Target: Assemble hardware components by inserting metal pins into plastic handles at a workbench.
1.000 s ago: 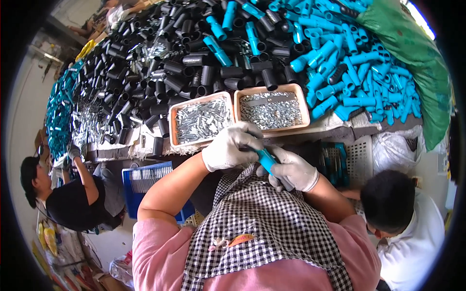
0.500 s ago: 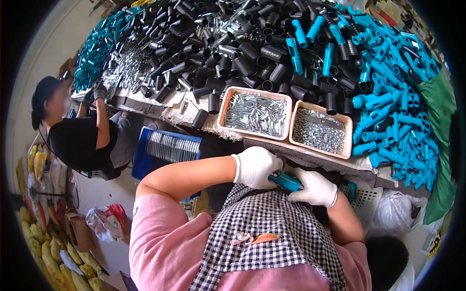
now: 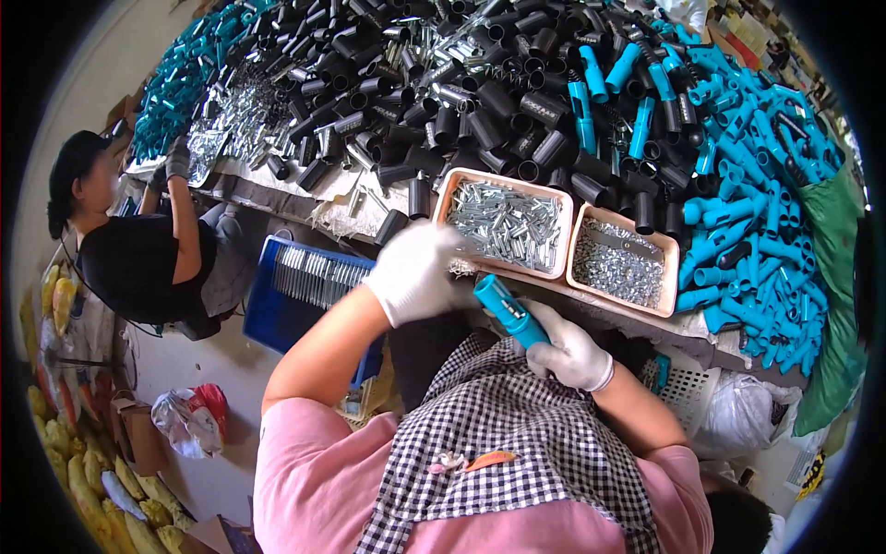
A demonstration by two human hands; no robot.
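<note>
Head view: the right hand (image 3: 572, 353) is closed around a teal tube (image 3: 510, 312), held just below the bench (image 3: 360, 217) edge with its open end tilted up and to the left. The left hand (image 3: 417, 272), in a white glove like the right, has come up since half a second ago: then it sat against the tube, now it reaches to the near corner of the left tray (image 3: 506, 224), fingers curled at its rim. Whether it pinches a part I cannot tell. By that reading, one piece is done or seated and the hand is going for another metal part.

The left tray, pinkish and shallow, holds a heap of small silver pins or sleeves. The right tray (image 3: 623, 261), touching it, holds finer silver bits, springs perhaps. Behind them the bench carries black tubes (image 3: 480, 111) in a wide pile and teal fittings (image 3: 748, 212) heaped to the right. A blue crate (image 3: 305, 295) stands under the bench edge. At left, another person (image 3: 138, 249) works at the far bench end.
</note>
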